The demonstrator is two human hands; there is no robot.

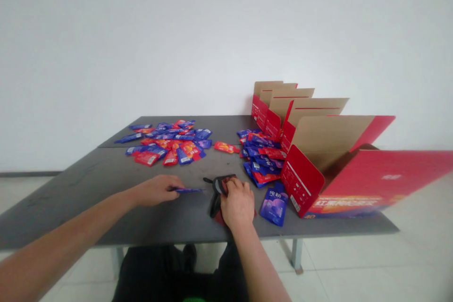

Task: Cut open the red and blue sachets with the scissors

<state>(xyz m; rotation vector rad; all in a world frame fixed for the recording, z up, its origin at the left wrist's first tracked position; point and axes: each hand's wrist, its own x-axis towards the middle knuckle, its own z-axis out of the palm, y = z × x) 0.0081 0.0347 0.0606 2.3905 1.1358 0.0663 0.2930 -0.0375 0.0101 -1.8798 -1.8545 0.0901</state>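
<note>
My left hand (157, 190) rests on the dark grey table (106, 184) with its fingers pinched on a flat blue sachet (189, 190) that sticks out to the right. My right hand (238, 203) lies knuckles up, fingers curled over a black and red tool (216, 188) near the table's front edge. A purple sachet (274, 205) lies just right of my right hand.
Many red and blue sachets (170, 141) are scattered at the back left, and a second heap (262, 158) sits beside a row of open red cardboard boxes (318, 151) on the right. The nearest box lies tipped with its flaps spread. A white wall stands behind.
</note>
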